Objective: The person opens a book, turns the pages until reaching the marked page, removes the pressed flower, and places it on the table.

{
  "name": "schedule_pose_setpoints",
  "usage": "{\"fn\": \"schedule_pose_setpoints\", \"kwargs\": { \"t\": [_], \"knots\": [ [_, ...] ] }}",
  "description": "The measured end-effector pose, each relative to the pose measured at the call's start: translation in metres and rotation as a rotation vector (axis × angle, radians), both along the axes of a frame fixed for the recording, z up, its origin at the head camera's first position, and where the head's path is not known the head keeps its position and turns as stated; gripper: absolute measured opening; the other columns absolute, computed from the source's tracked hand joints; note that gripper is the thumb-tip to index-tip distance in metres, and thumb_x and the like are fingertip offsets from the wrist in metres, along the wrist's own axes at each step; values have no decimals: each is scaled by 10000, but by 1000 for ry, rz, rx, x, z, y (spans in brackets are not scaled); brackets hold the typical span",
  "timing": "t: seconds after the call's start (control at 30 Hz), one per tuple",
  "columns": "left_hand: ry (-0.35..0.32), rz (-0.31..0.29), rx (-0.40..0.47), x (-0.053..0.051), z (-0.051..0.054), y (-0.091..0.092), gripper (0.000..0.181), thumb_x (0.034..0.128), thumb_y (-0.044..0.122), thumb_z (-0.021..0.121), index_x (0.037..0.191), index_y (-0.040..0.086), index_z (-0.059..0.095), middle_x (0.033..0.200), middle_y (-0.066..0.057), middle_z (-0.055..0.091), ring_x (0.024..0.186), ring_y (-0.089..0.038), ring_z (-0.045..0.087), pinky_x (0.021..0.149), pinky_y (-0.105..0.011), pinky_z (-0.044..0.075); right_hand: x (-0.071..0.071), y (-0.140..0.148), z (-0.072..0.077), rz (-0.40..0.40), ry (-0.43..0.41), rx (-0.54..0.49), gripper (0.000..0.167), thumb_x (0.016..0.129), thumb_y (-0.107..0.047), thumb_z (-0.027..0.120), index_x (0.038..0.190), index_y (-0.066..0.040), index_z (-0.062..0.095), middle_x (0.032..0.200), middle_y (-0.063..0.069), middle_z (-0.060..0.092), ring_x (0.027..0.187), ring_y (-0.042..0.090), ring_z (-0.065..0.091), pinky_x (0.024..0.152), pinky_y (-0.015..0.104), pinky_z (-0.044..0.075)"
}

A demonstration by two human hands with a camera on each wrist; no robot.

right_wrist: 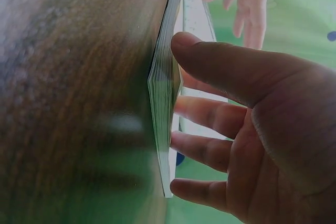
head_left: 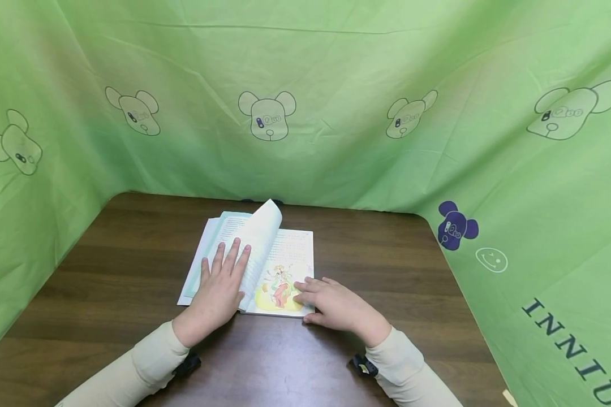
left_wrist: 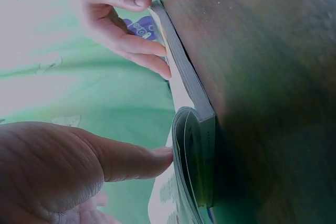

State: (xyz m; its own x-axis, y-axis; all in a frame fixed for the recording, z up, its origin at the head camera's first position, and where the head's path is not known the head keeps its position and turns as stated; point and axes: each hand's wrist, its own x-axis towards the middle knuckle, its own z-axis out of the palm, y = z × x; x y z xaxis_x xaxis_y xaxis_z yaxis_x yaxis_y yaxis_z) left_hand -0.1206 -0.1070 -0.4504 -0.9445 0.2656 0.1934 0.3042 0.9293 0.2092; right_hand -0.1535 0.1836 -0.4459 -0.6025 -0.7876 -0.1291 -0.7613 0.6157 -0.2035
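An open book (head_left: 292, 249) lies on the table, a coloured drawing on its right page. A lifted page (head_left: 262, 226) curves up near the spine. My left hand (head_left: 216, 294) lies on the left pages with fingers spread, its thumb against the curved pages (left_wrist: 181, 145) in the left wrist view. At the book's lower right corner, my right hand (head_left: 336, 305) rests with its fingertips on the right page. The right wrist view shows that thumb (right_wrist: 210, 61) at the edge of the page block (right_wrist: 163, 98), the other fingers extended over the page side.
Brown wooden table (head_left: 387, 254) surrounds the book. Green cloth (head_left: 336, 169) printed with bear heads hangs behind and at both sides. Dark straps with small devices (head_left: 364, 366) sit at both wrists. A small pale object (head_left: 510, 397) is at the lower right edge.
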Motion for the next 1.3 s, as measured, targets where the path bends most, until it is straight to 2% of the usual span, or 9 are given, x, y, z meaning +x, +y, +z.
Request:
{"fn": "schedule_pose_setpoints", "kwargs": {
  "t": [0.17, 0.27, 0.43, 0.5, 0.6, 0.73, 0.97, 1.17, 1.3],
  "knots": [
    [-10, -17, 16, 0, 0, 0, 932, 840, 60, 793, 1614, 74, 276, 1695, -197, 184, 1530, -507, 162, 1087, -802, 232, 0, 0, 0, -2, 5, 5, 465, 939, -401, 736, 1345, -183, 678, 1550, 44, 519, 1457, 303, 453, 1151, 598, 360],
    [-29, -52, 31, 0, 0, 0, 800, 898, -5, 686, 1602, 77, 317, 1687, -193, 219, 1525, -508, 188, 1087, -797, 241, 0, 0, 0, -3, 7, 6, 464, 938, -403, 736, 1343, -184, 679, 1549, 43, 521, 1456, 300, 455, 1150, 597, 362],
    [-132, -156, 52, -3, 0, 0, 663, 958, -88, 503, 1584, 90, 375, 1686, -156, 250, 1534, -474, 208, 1124, -755, 243, 0, 0, 0, 0, 5, 6, 462, 937, -397, 738, 1342, -183, 679, 1543, 45, 527, 1452, 302, 459, 1145, 600, 367],
    [-168, -188, 48, -3, 0, -1, 682, 942, -116, 503, 1577, 111, 401, 1687, -134, 257, 1541, -458, 204, 1137, -742, 237, 0, 1, 0, 1, 7, 9, 462, 936, -394, 739, 1343, -185, 679, 1542, 43, 528, 1452, 299, 460, 1144, 597, 370],
    [-193, -199, 26, -2, 0, -2, 701, 915, -131, 535, 1555, 145, 455, 1684, -103, 279, 1543, -456, 201, 1139, -740, 238, 0, 1, 0, 5, 12, 9, 462, 935, -391, 740, 1344, -184, 679, 1542, 41, 529, 1452, 295, 461, 1143, 593, 374],
    [-226, -177, 16, -2, 1, -2, 670, 915, -118, 547, 1522, 161, 510, 1672, -98, 311, 1530, -477, 220, 1115, -757, 259, 0, 1, 1, 8, 14, 8, 455, 934, -382, 744, 1338, -182, 682, 1541, 40, 530, 1450, 291, 464, 1142, 590, 377],
    [-290, -120, 41, 0, 5, -2, 572, 938, -73, 517, 1470, 130, 570, 1641, -172, 348, 1510, -490, 260, 1062, -782, 310, -1, 2, -1, 11, 19, -2, 443, 936, -374, 743, 1330, -178, 684, 1537, 46, 534, 1445, 301, 469, 1135, 595, 383],
    [-338, -52, 83, 0, 8, -1, 529, 927, -11, 555, 1444, 93, 590, 1632, -188, 356, 1504, -488, 272, 1033, -819, 291, -1, 2, -1, 21, 34, -16, 420, 932, -344, 750, 1307, -163, 690, 1524, 72, 545, 1430, 324, 485, 1119, 600, 398],
    [-345, -15, 97, 1, 8, -1, 495, 943, 41, 568, 1436, 74, 593, 1621, -201, 368, 1489, -505, 291, 1008, -838, 293, -1, 2, -2, 18, 44, -15, 408, 936, -351, 744, 1297, -168, 691, 1519, 62, 552, 1426, 316, 491, 1121, 592, 401]
  ]
}}
